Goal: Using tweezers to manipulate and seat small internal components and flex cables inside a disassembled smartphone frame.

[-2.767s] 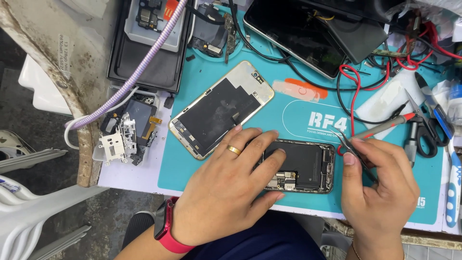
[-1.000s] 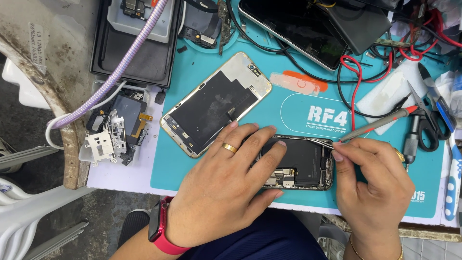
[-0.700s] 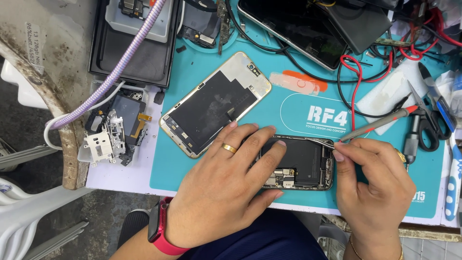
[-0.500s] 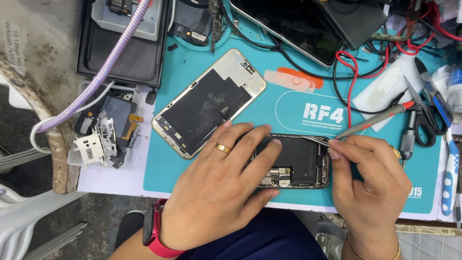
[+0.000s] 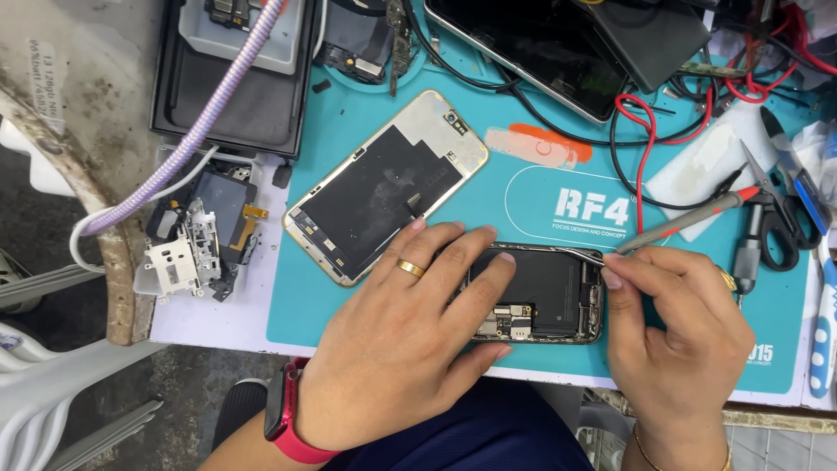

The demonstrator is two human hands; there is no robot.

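The opened phone body (image 5: 540, 296) lies on the teal work mat (image 5: 523, 183) near the table's front edge, its long axis running left to right across the person's front, with its exposed insides facing up. The left hand (image 5: 405, 349) lies flat over the phone's left half, fingers spread and pressing down rather than curled around anything, a gold ring on one finger. The right hand (image 5: 676, 327) sits just off the phone's right end, its fingertips pinched on thin metal tweezers (image 5: 586, 254) whose tips reach leftward along the upper right edge of the phone. So the working spot lies to the left of the right hand's fingers, and this hand is the nearer one to it. A detached screen panel (image 5: 388, 187) lies tilted on the mat above the left hand, apart from the phone.
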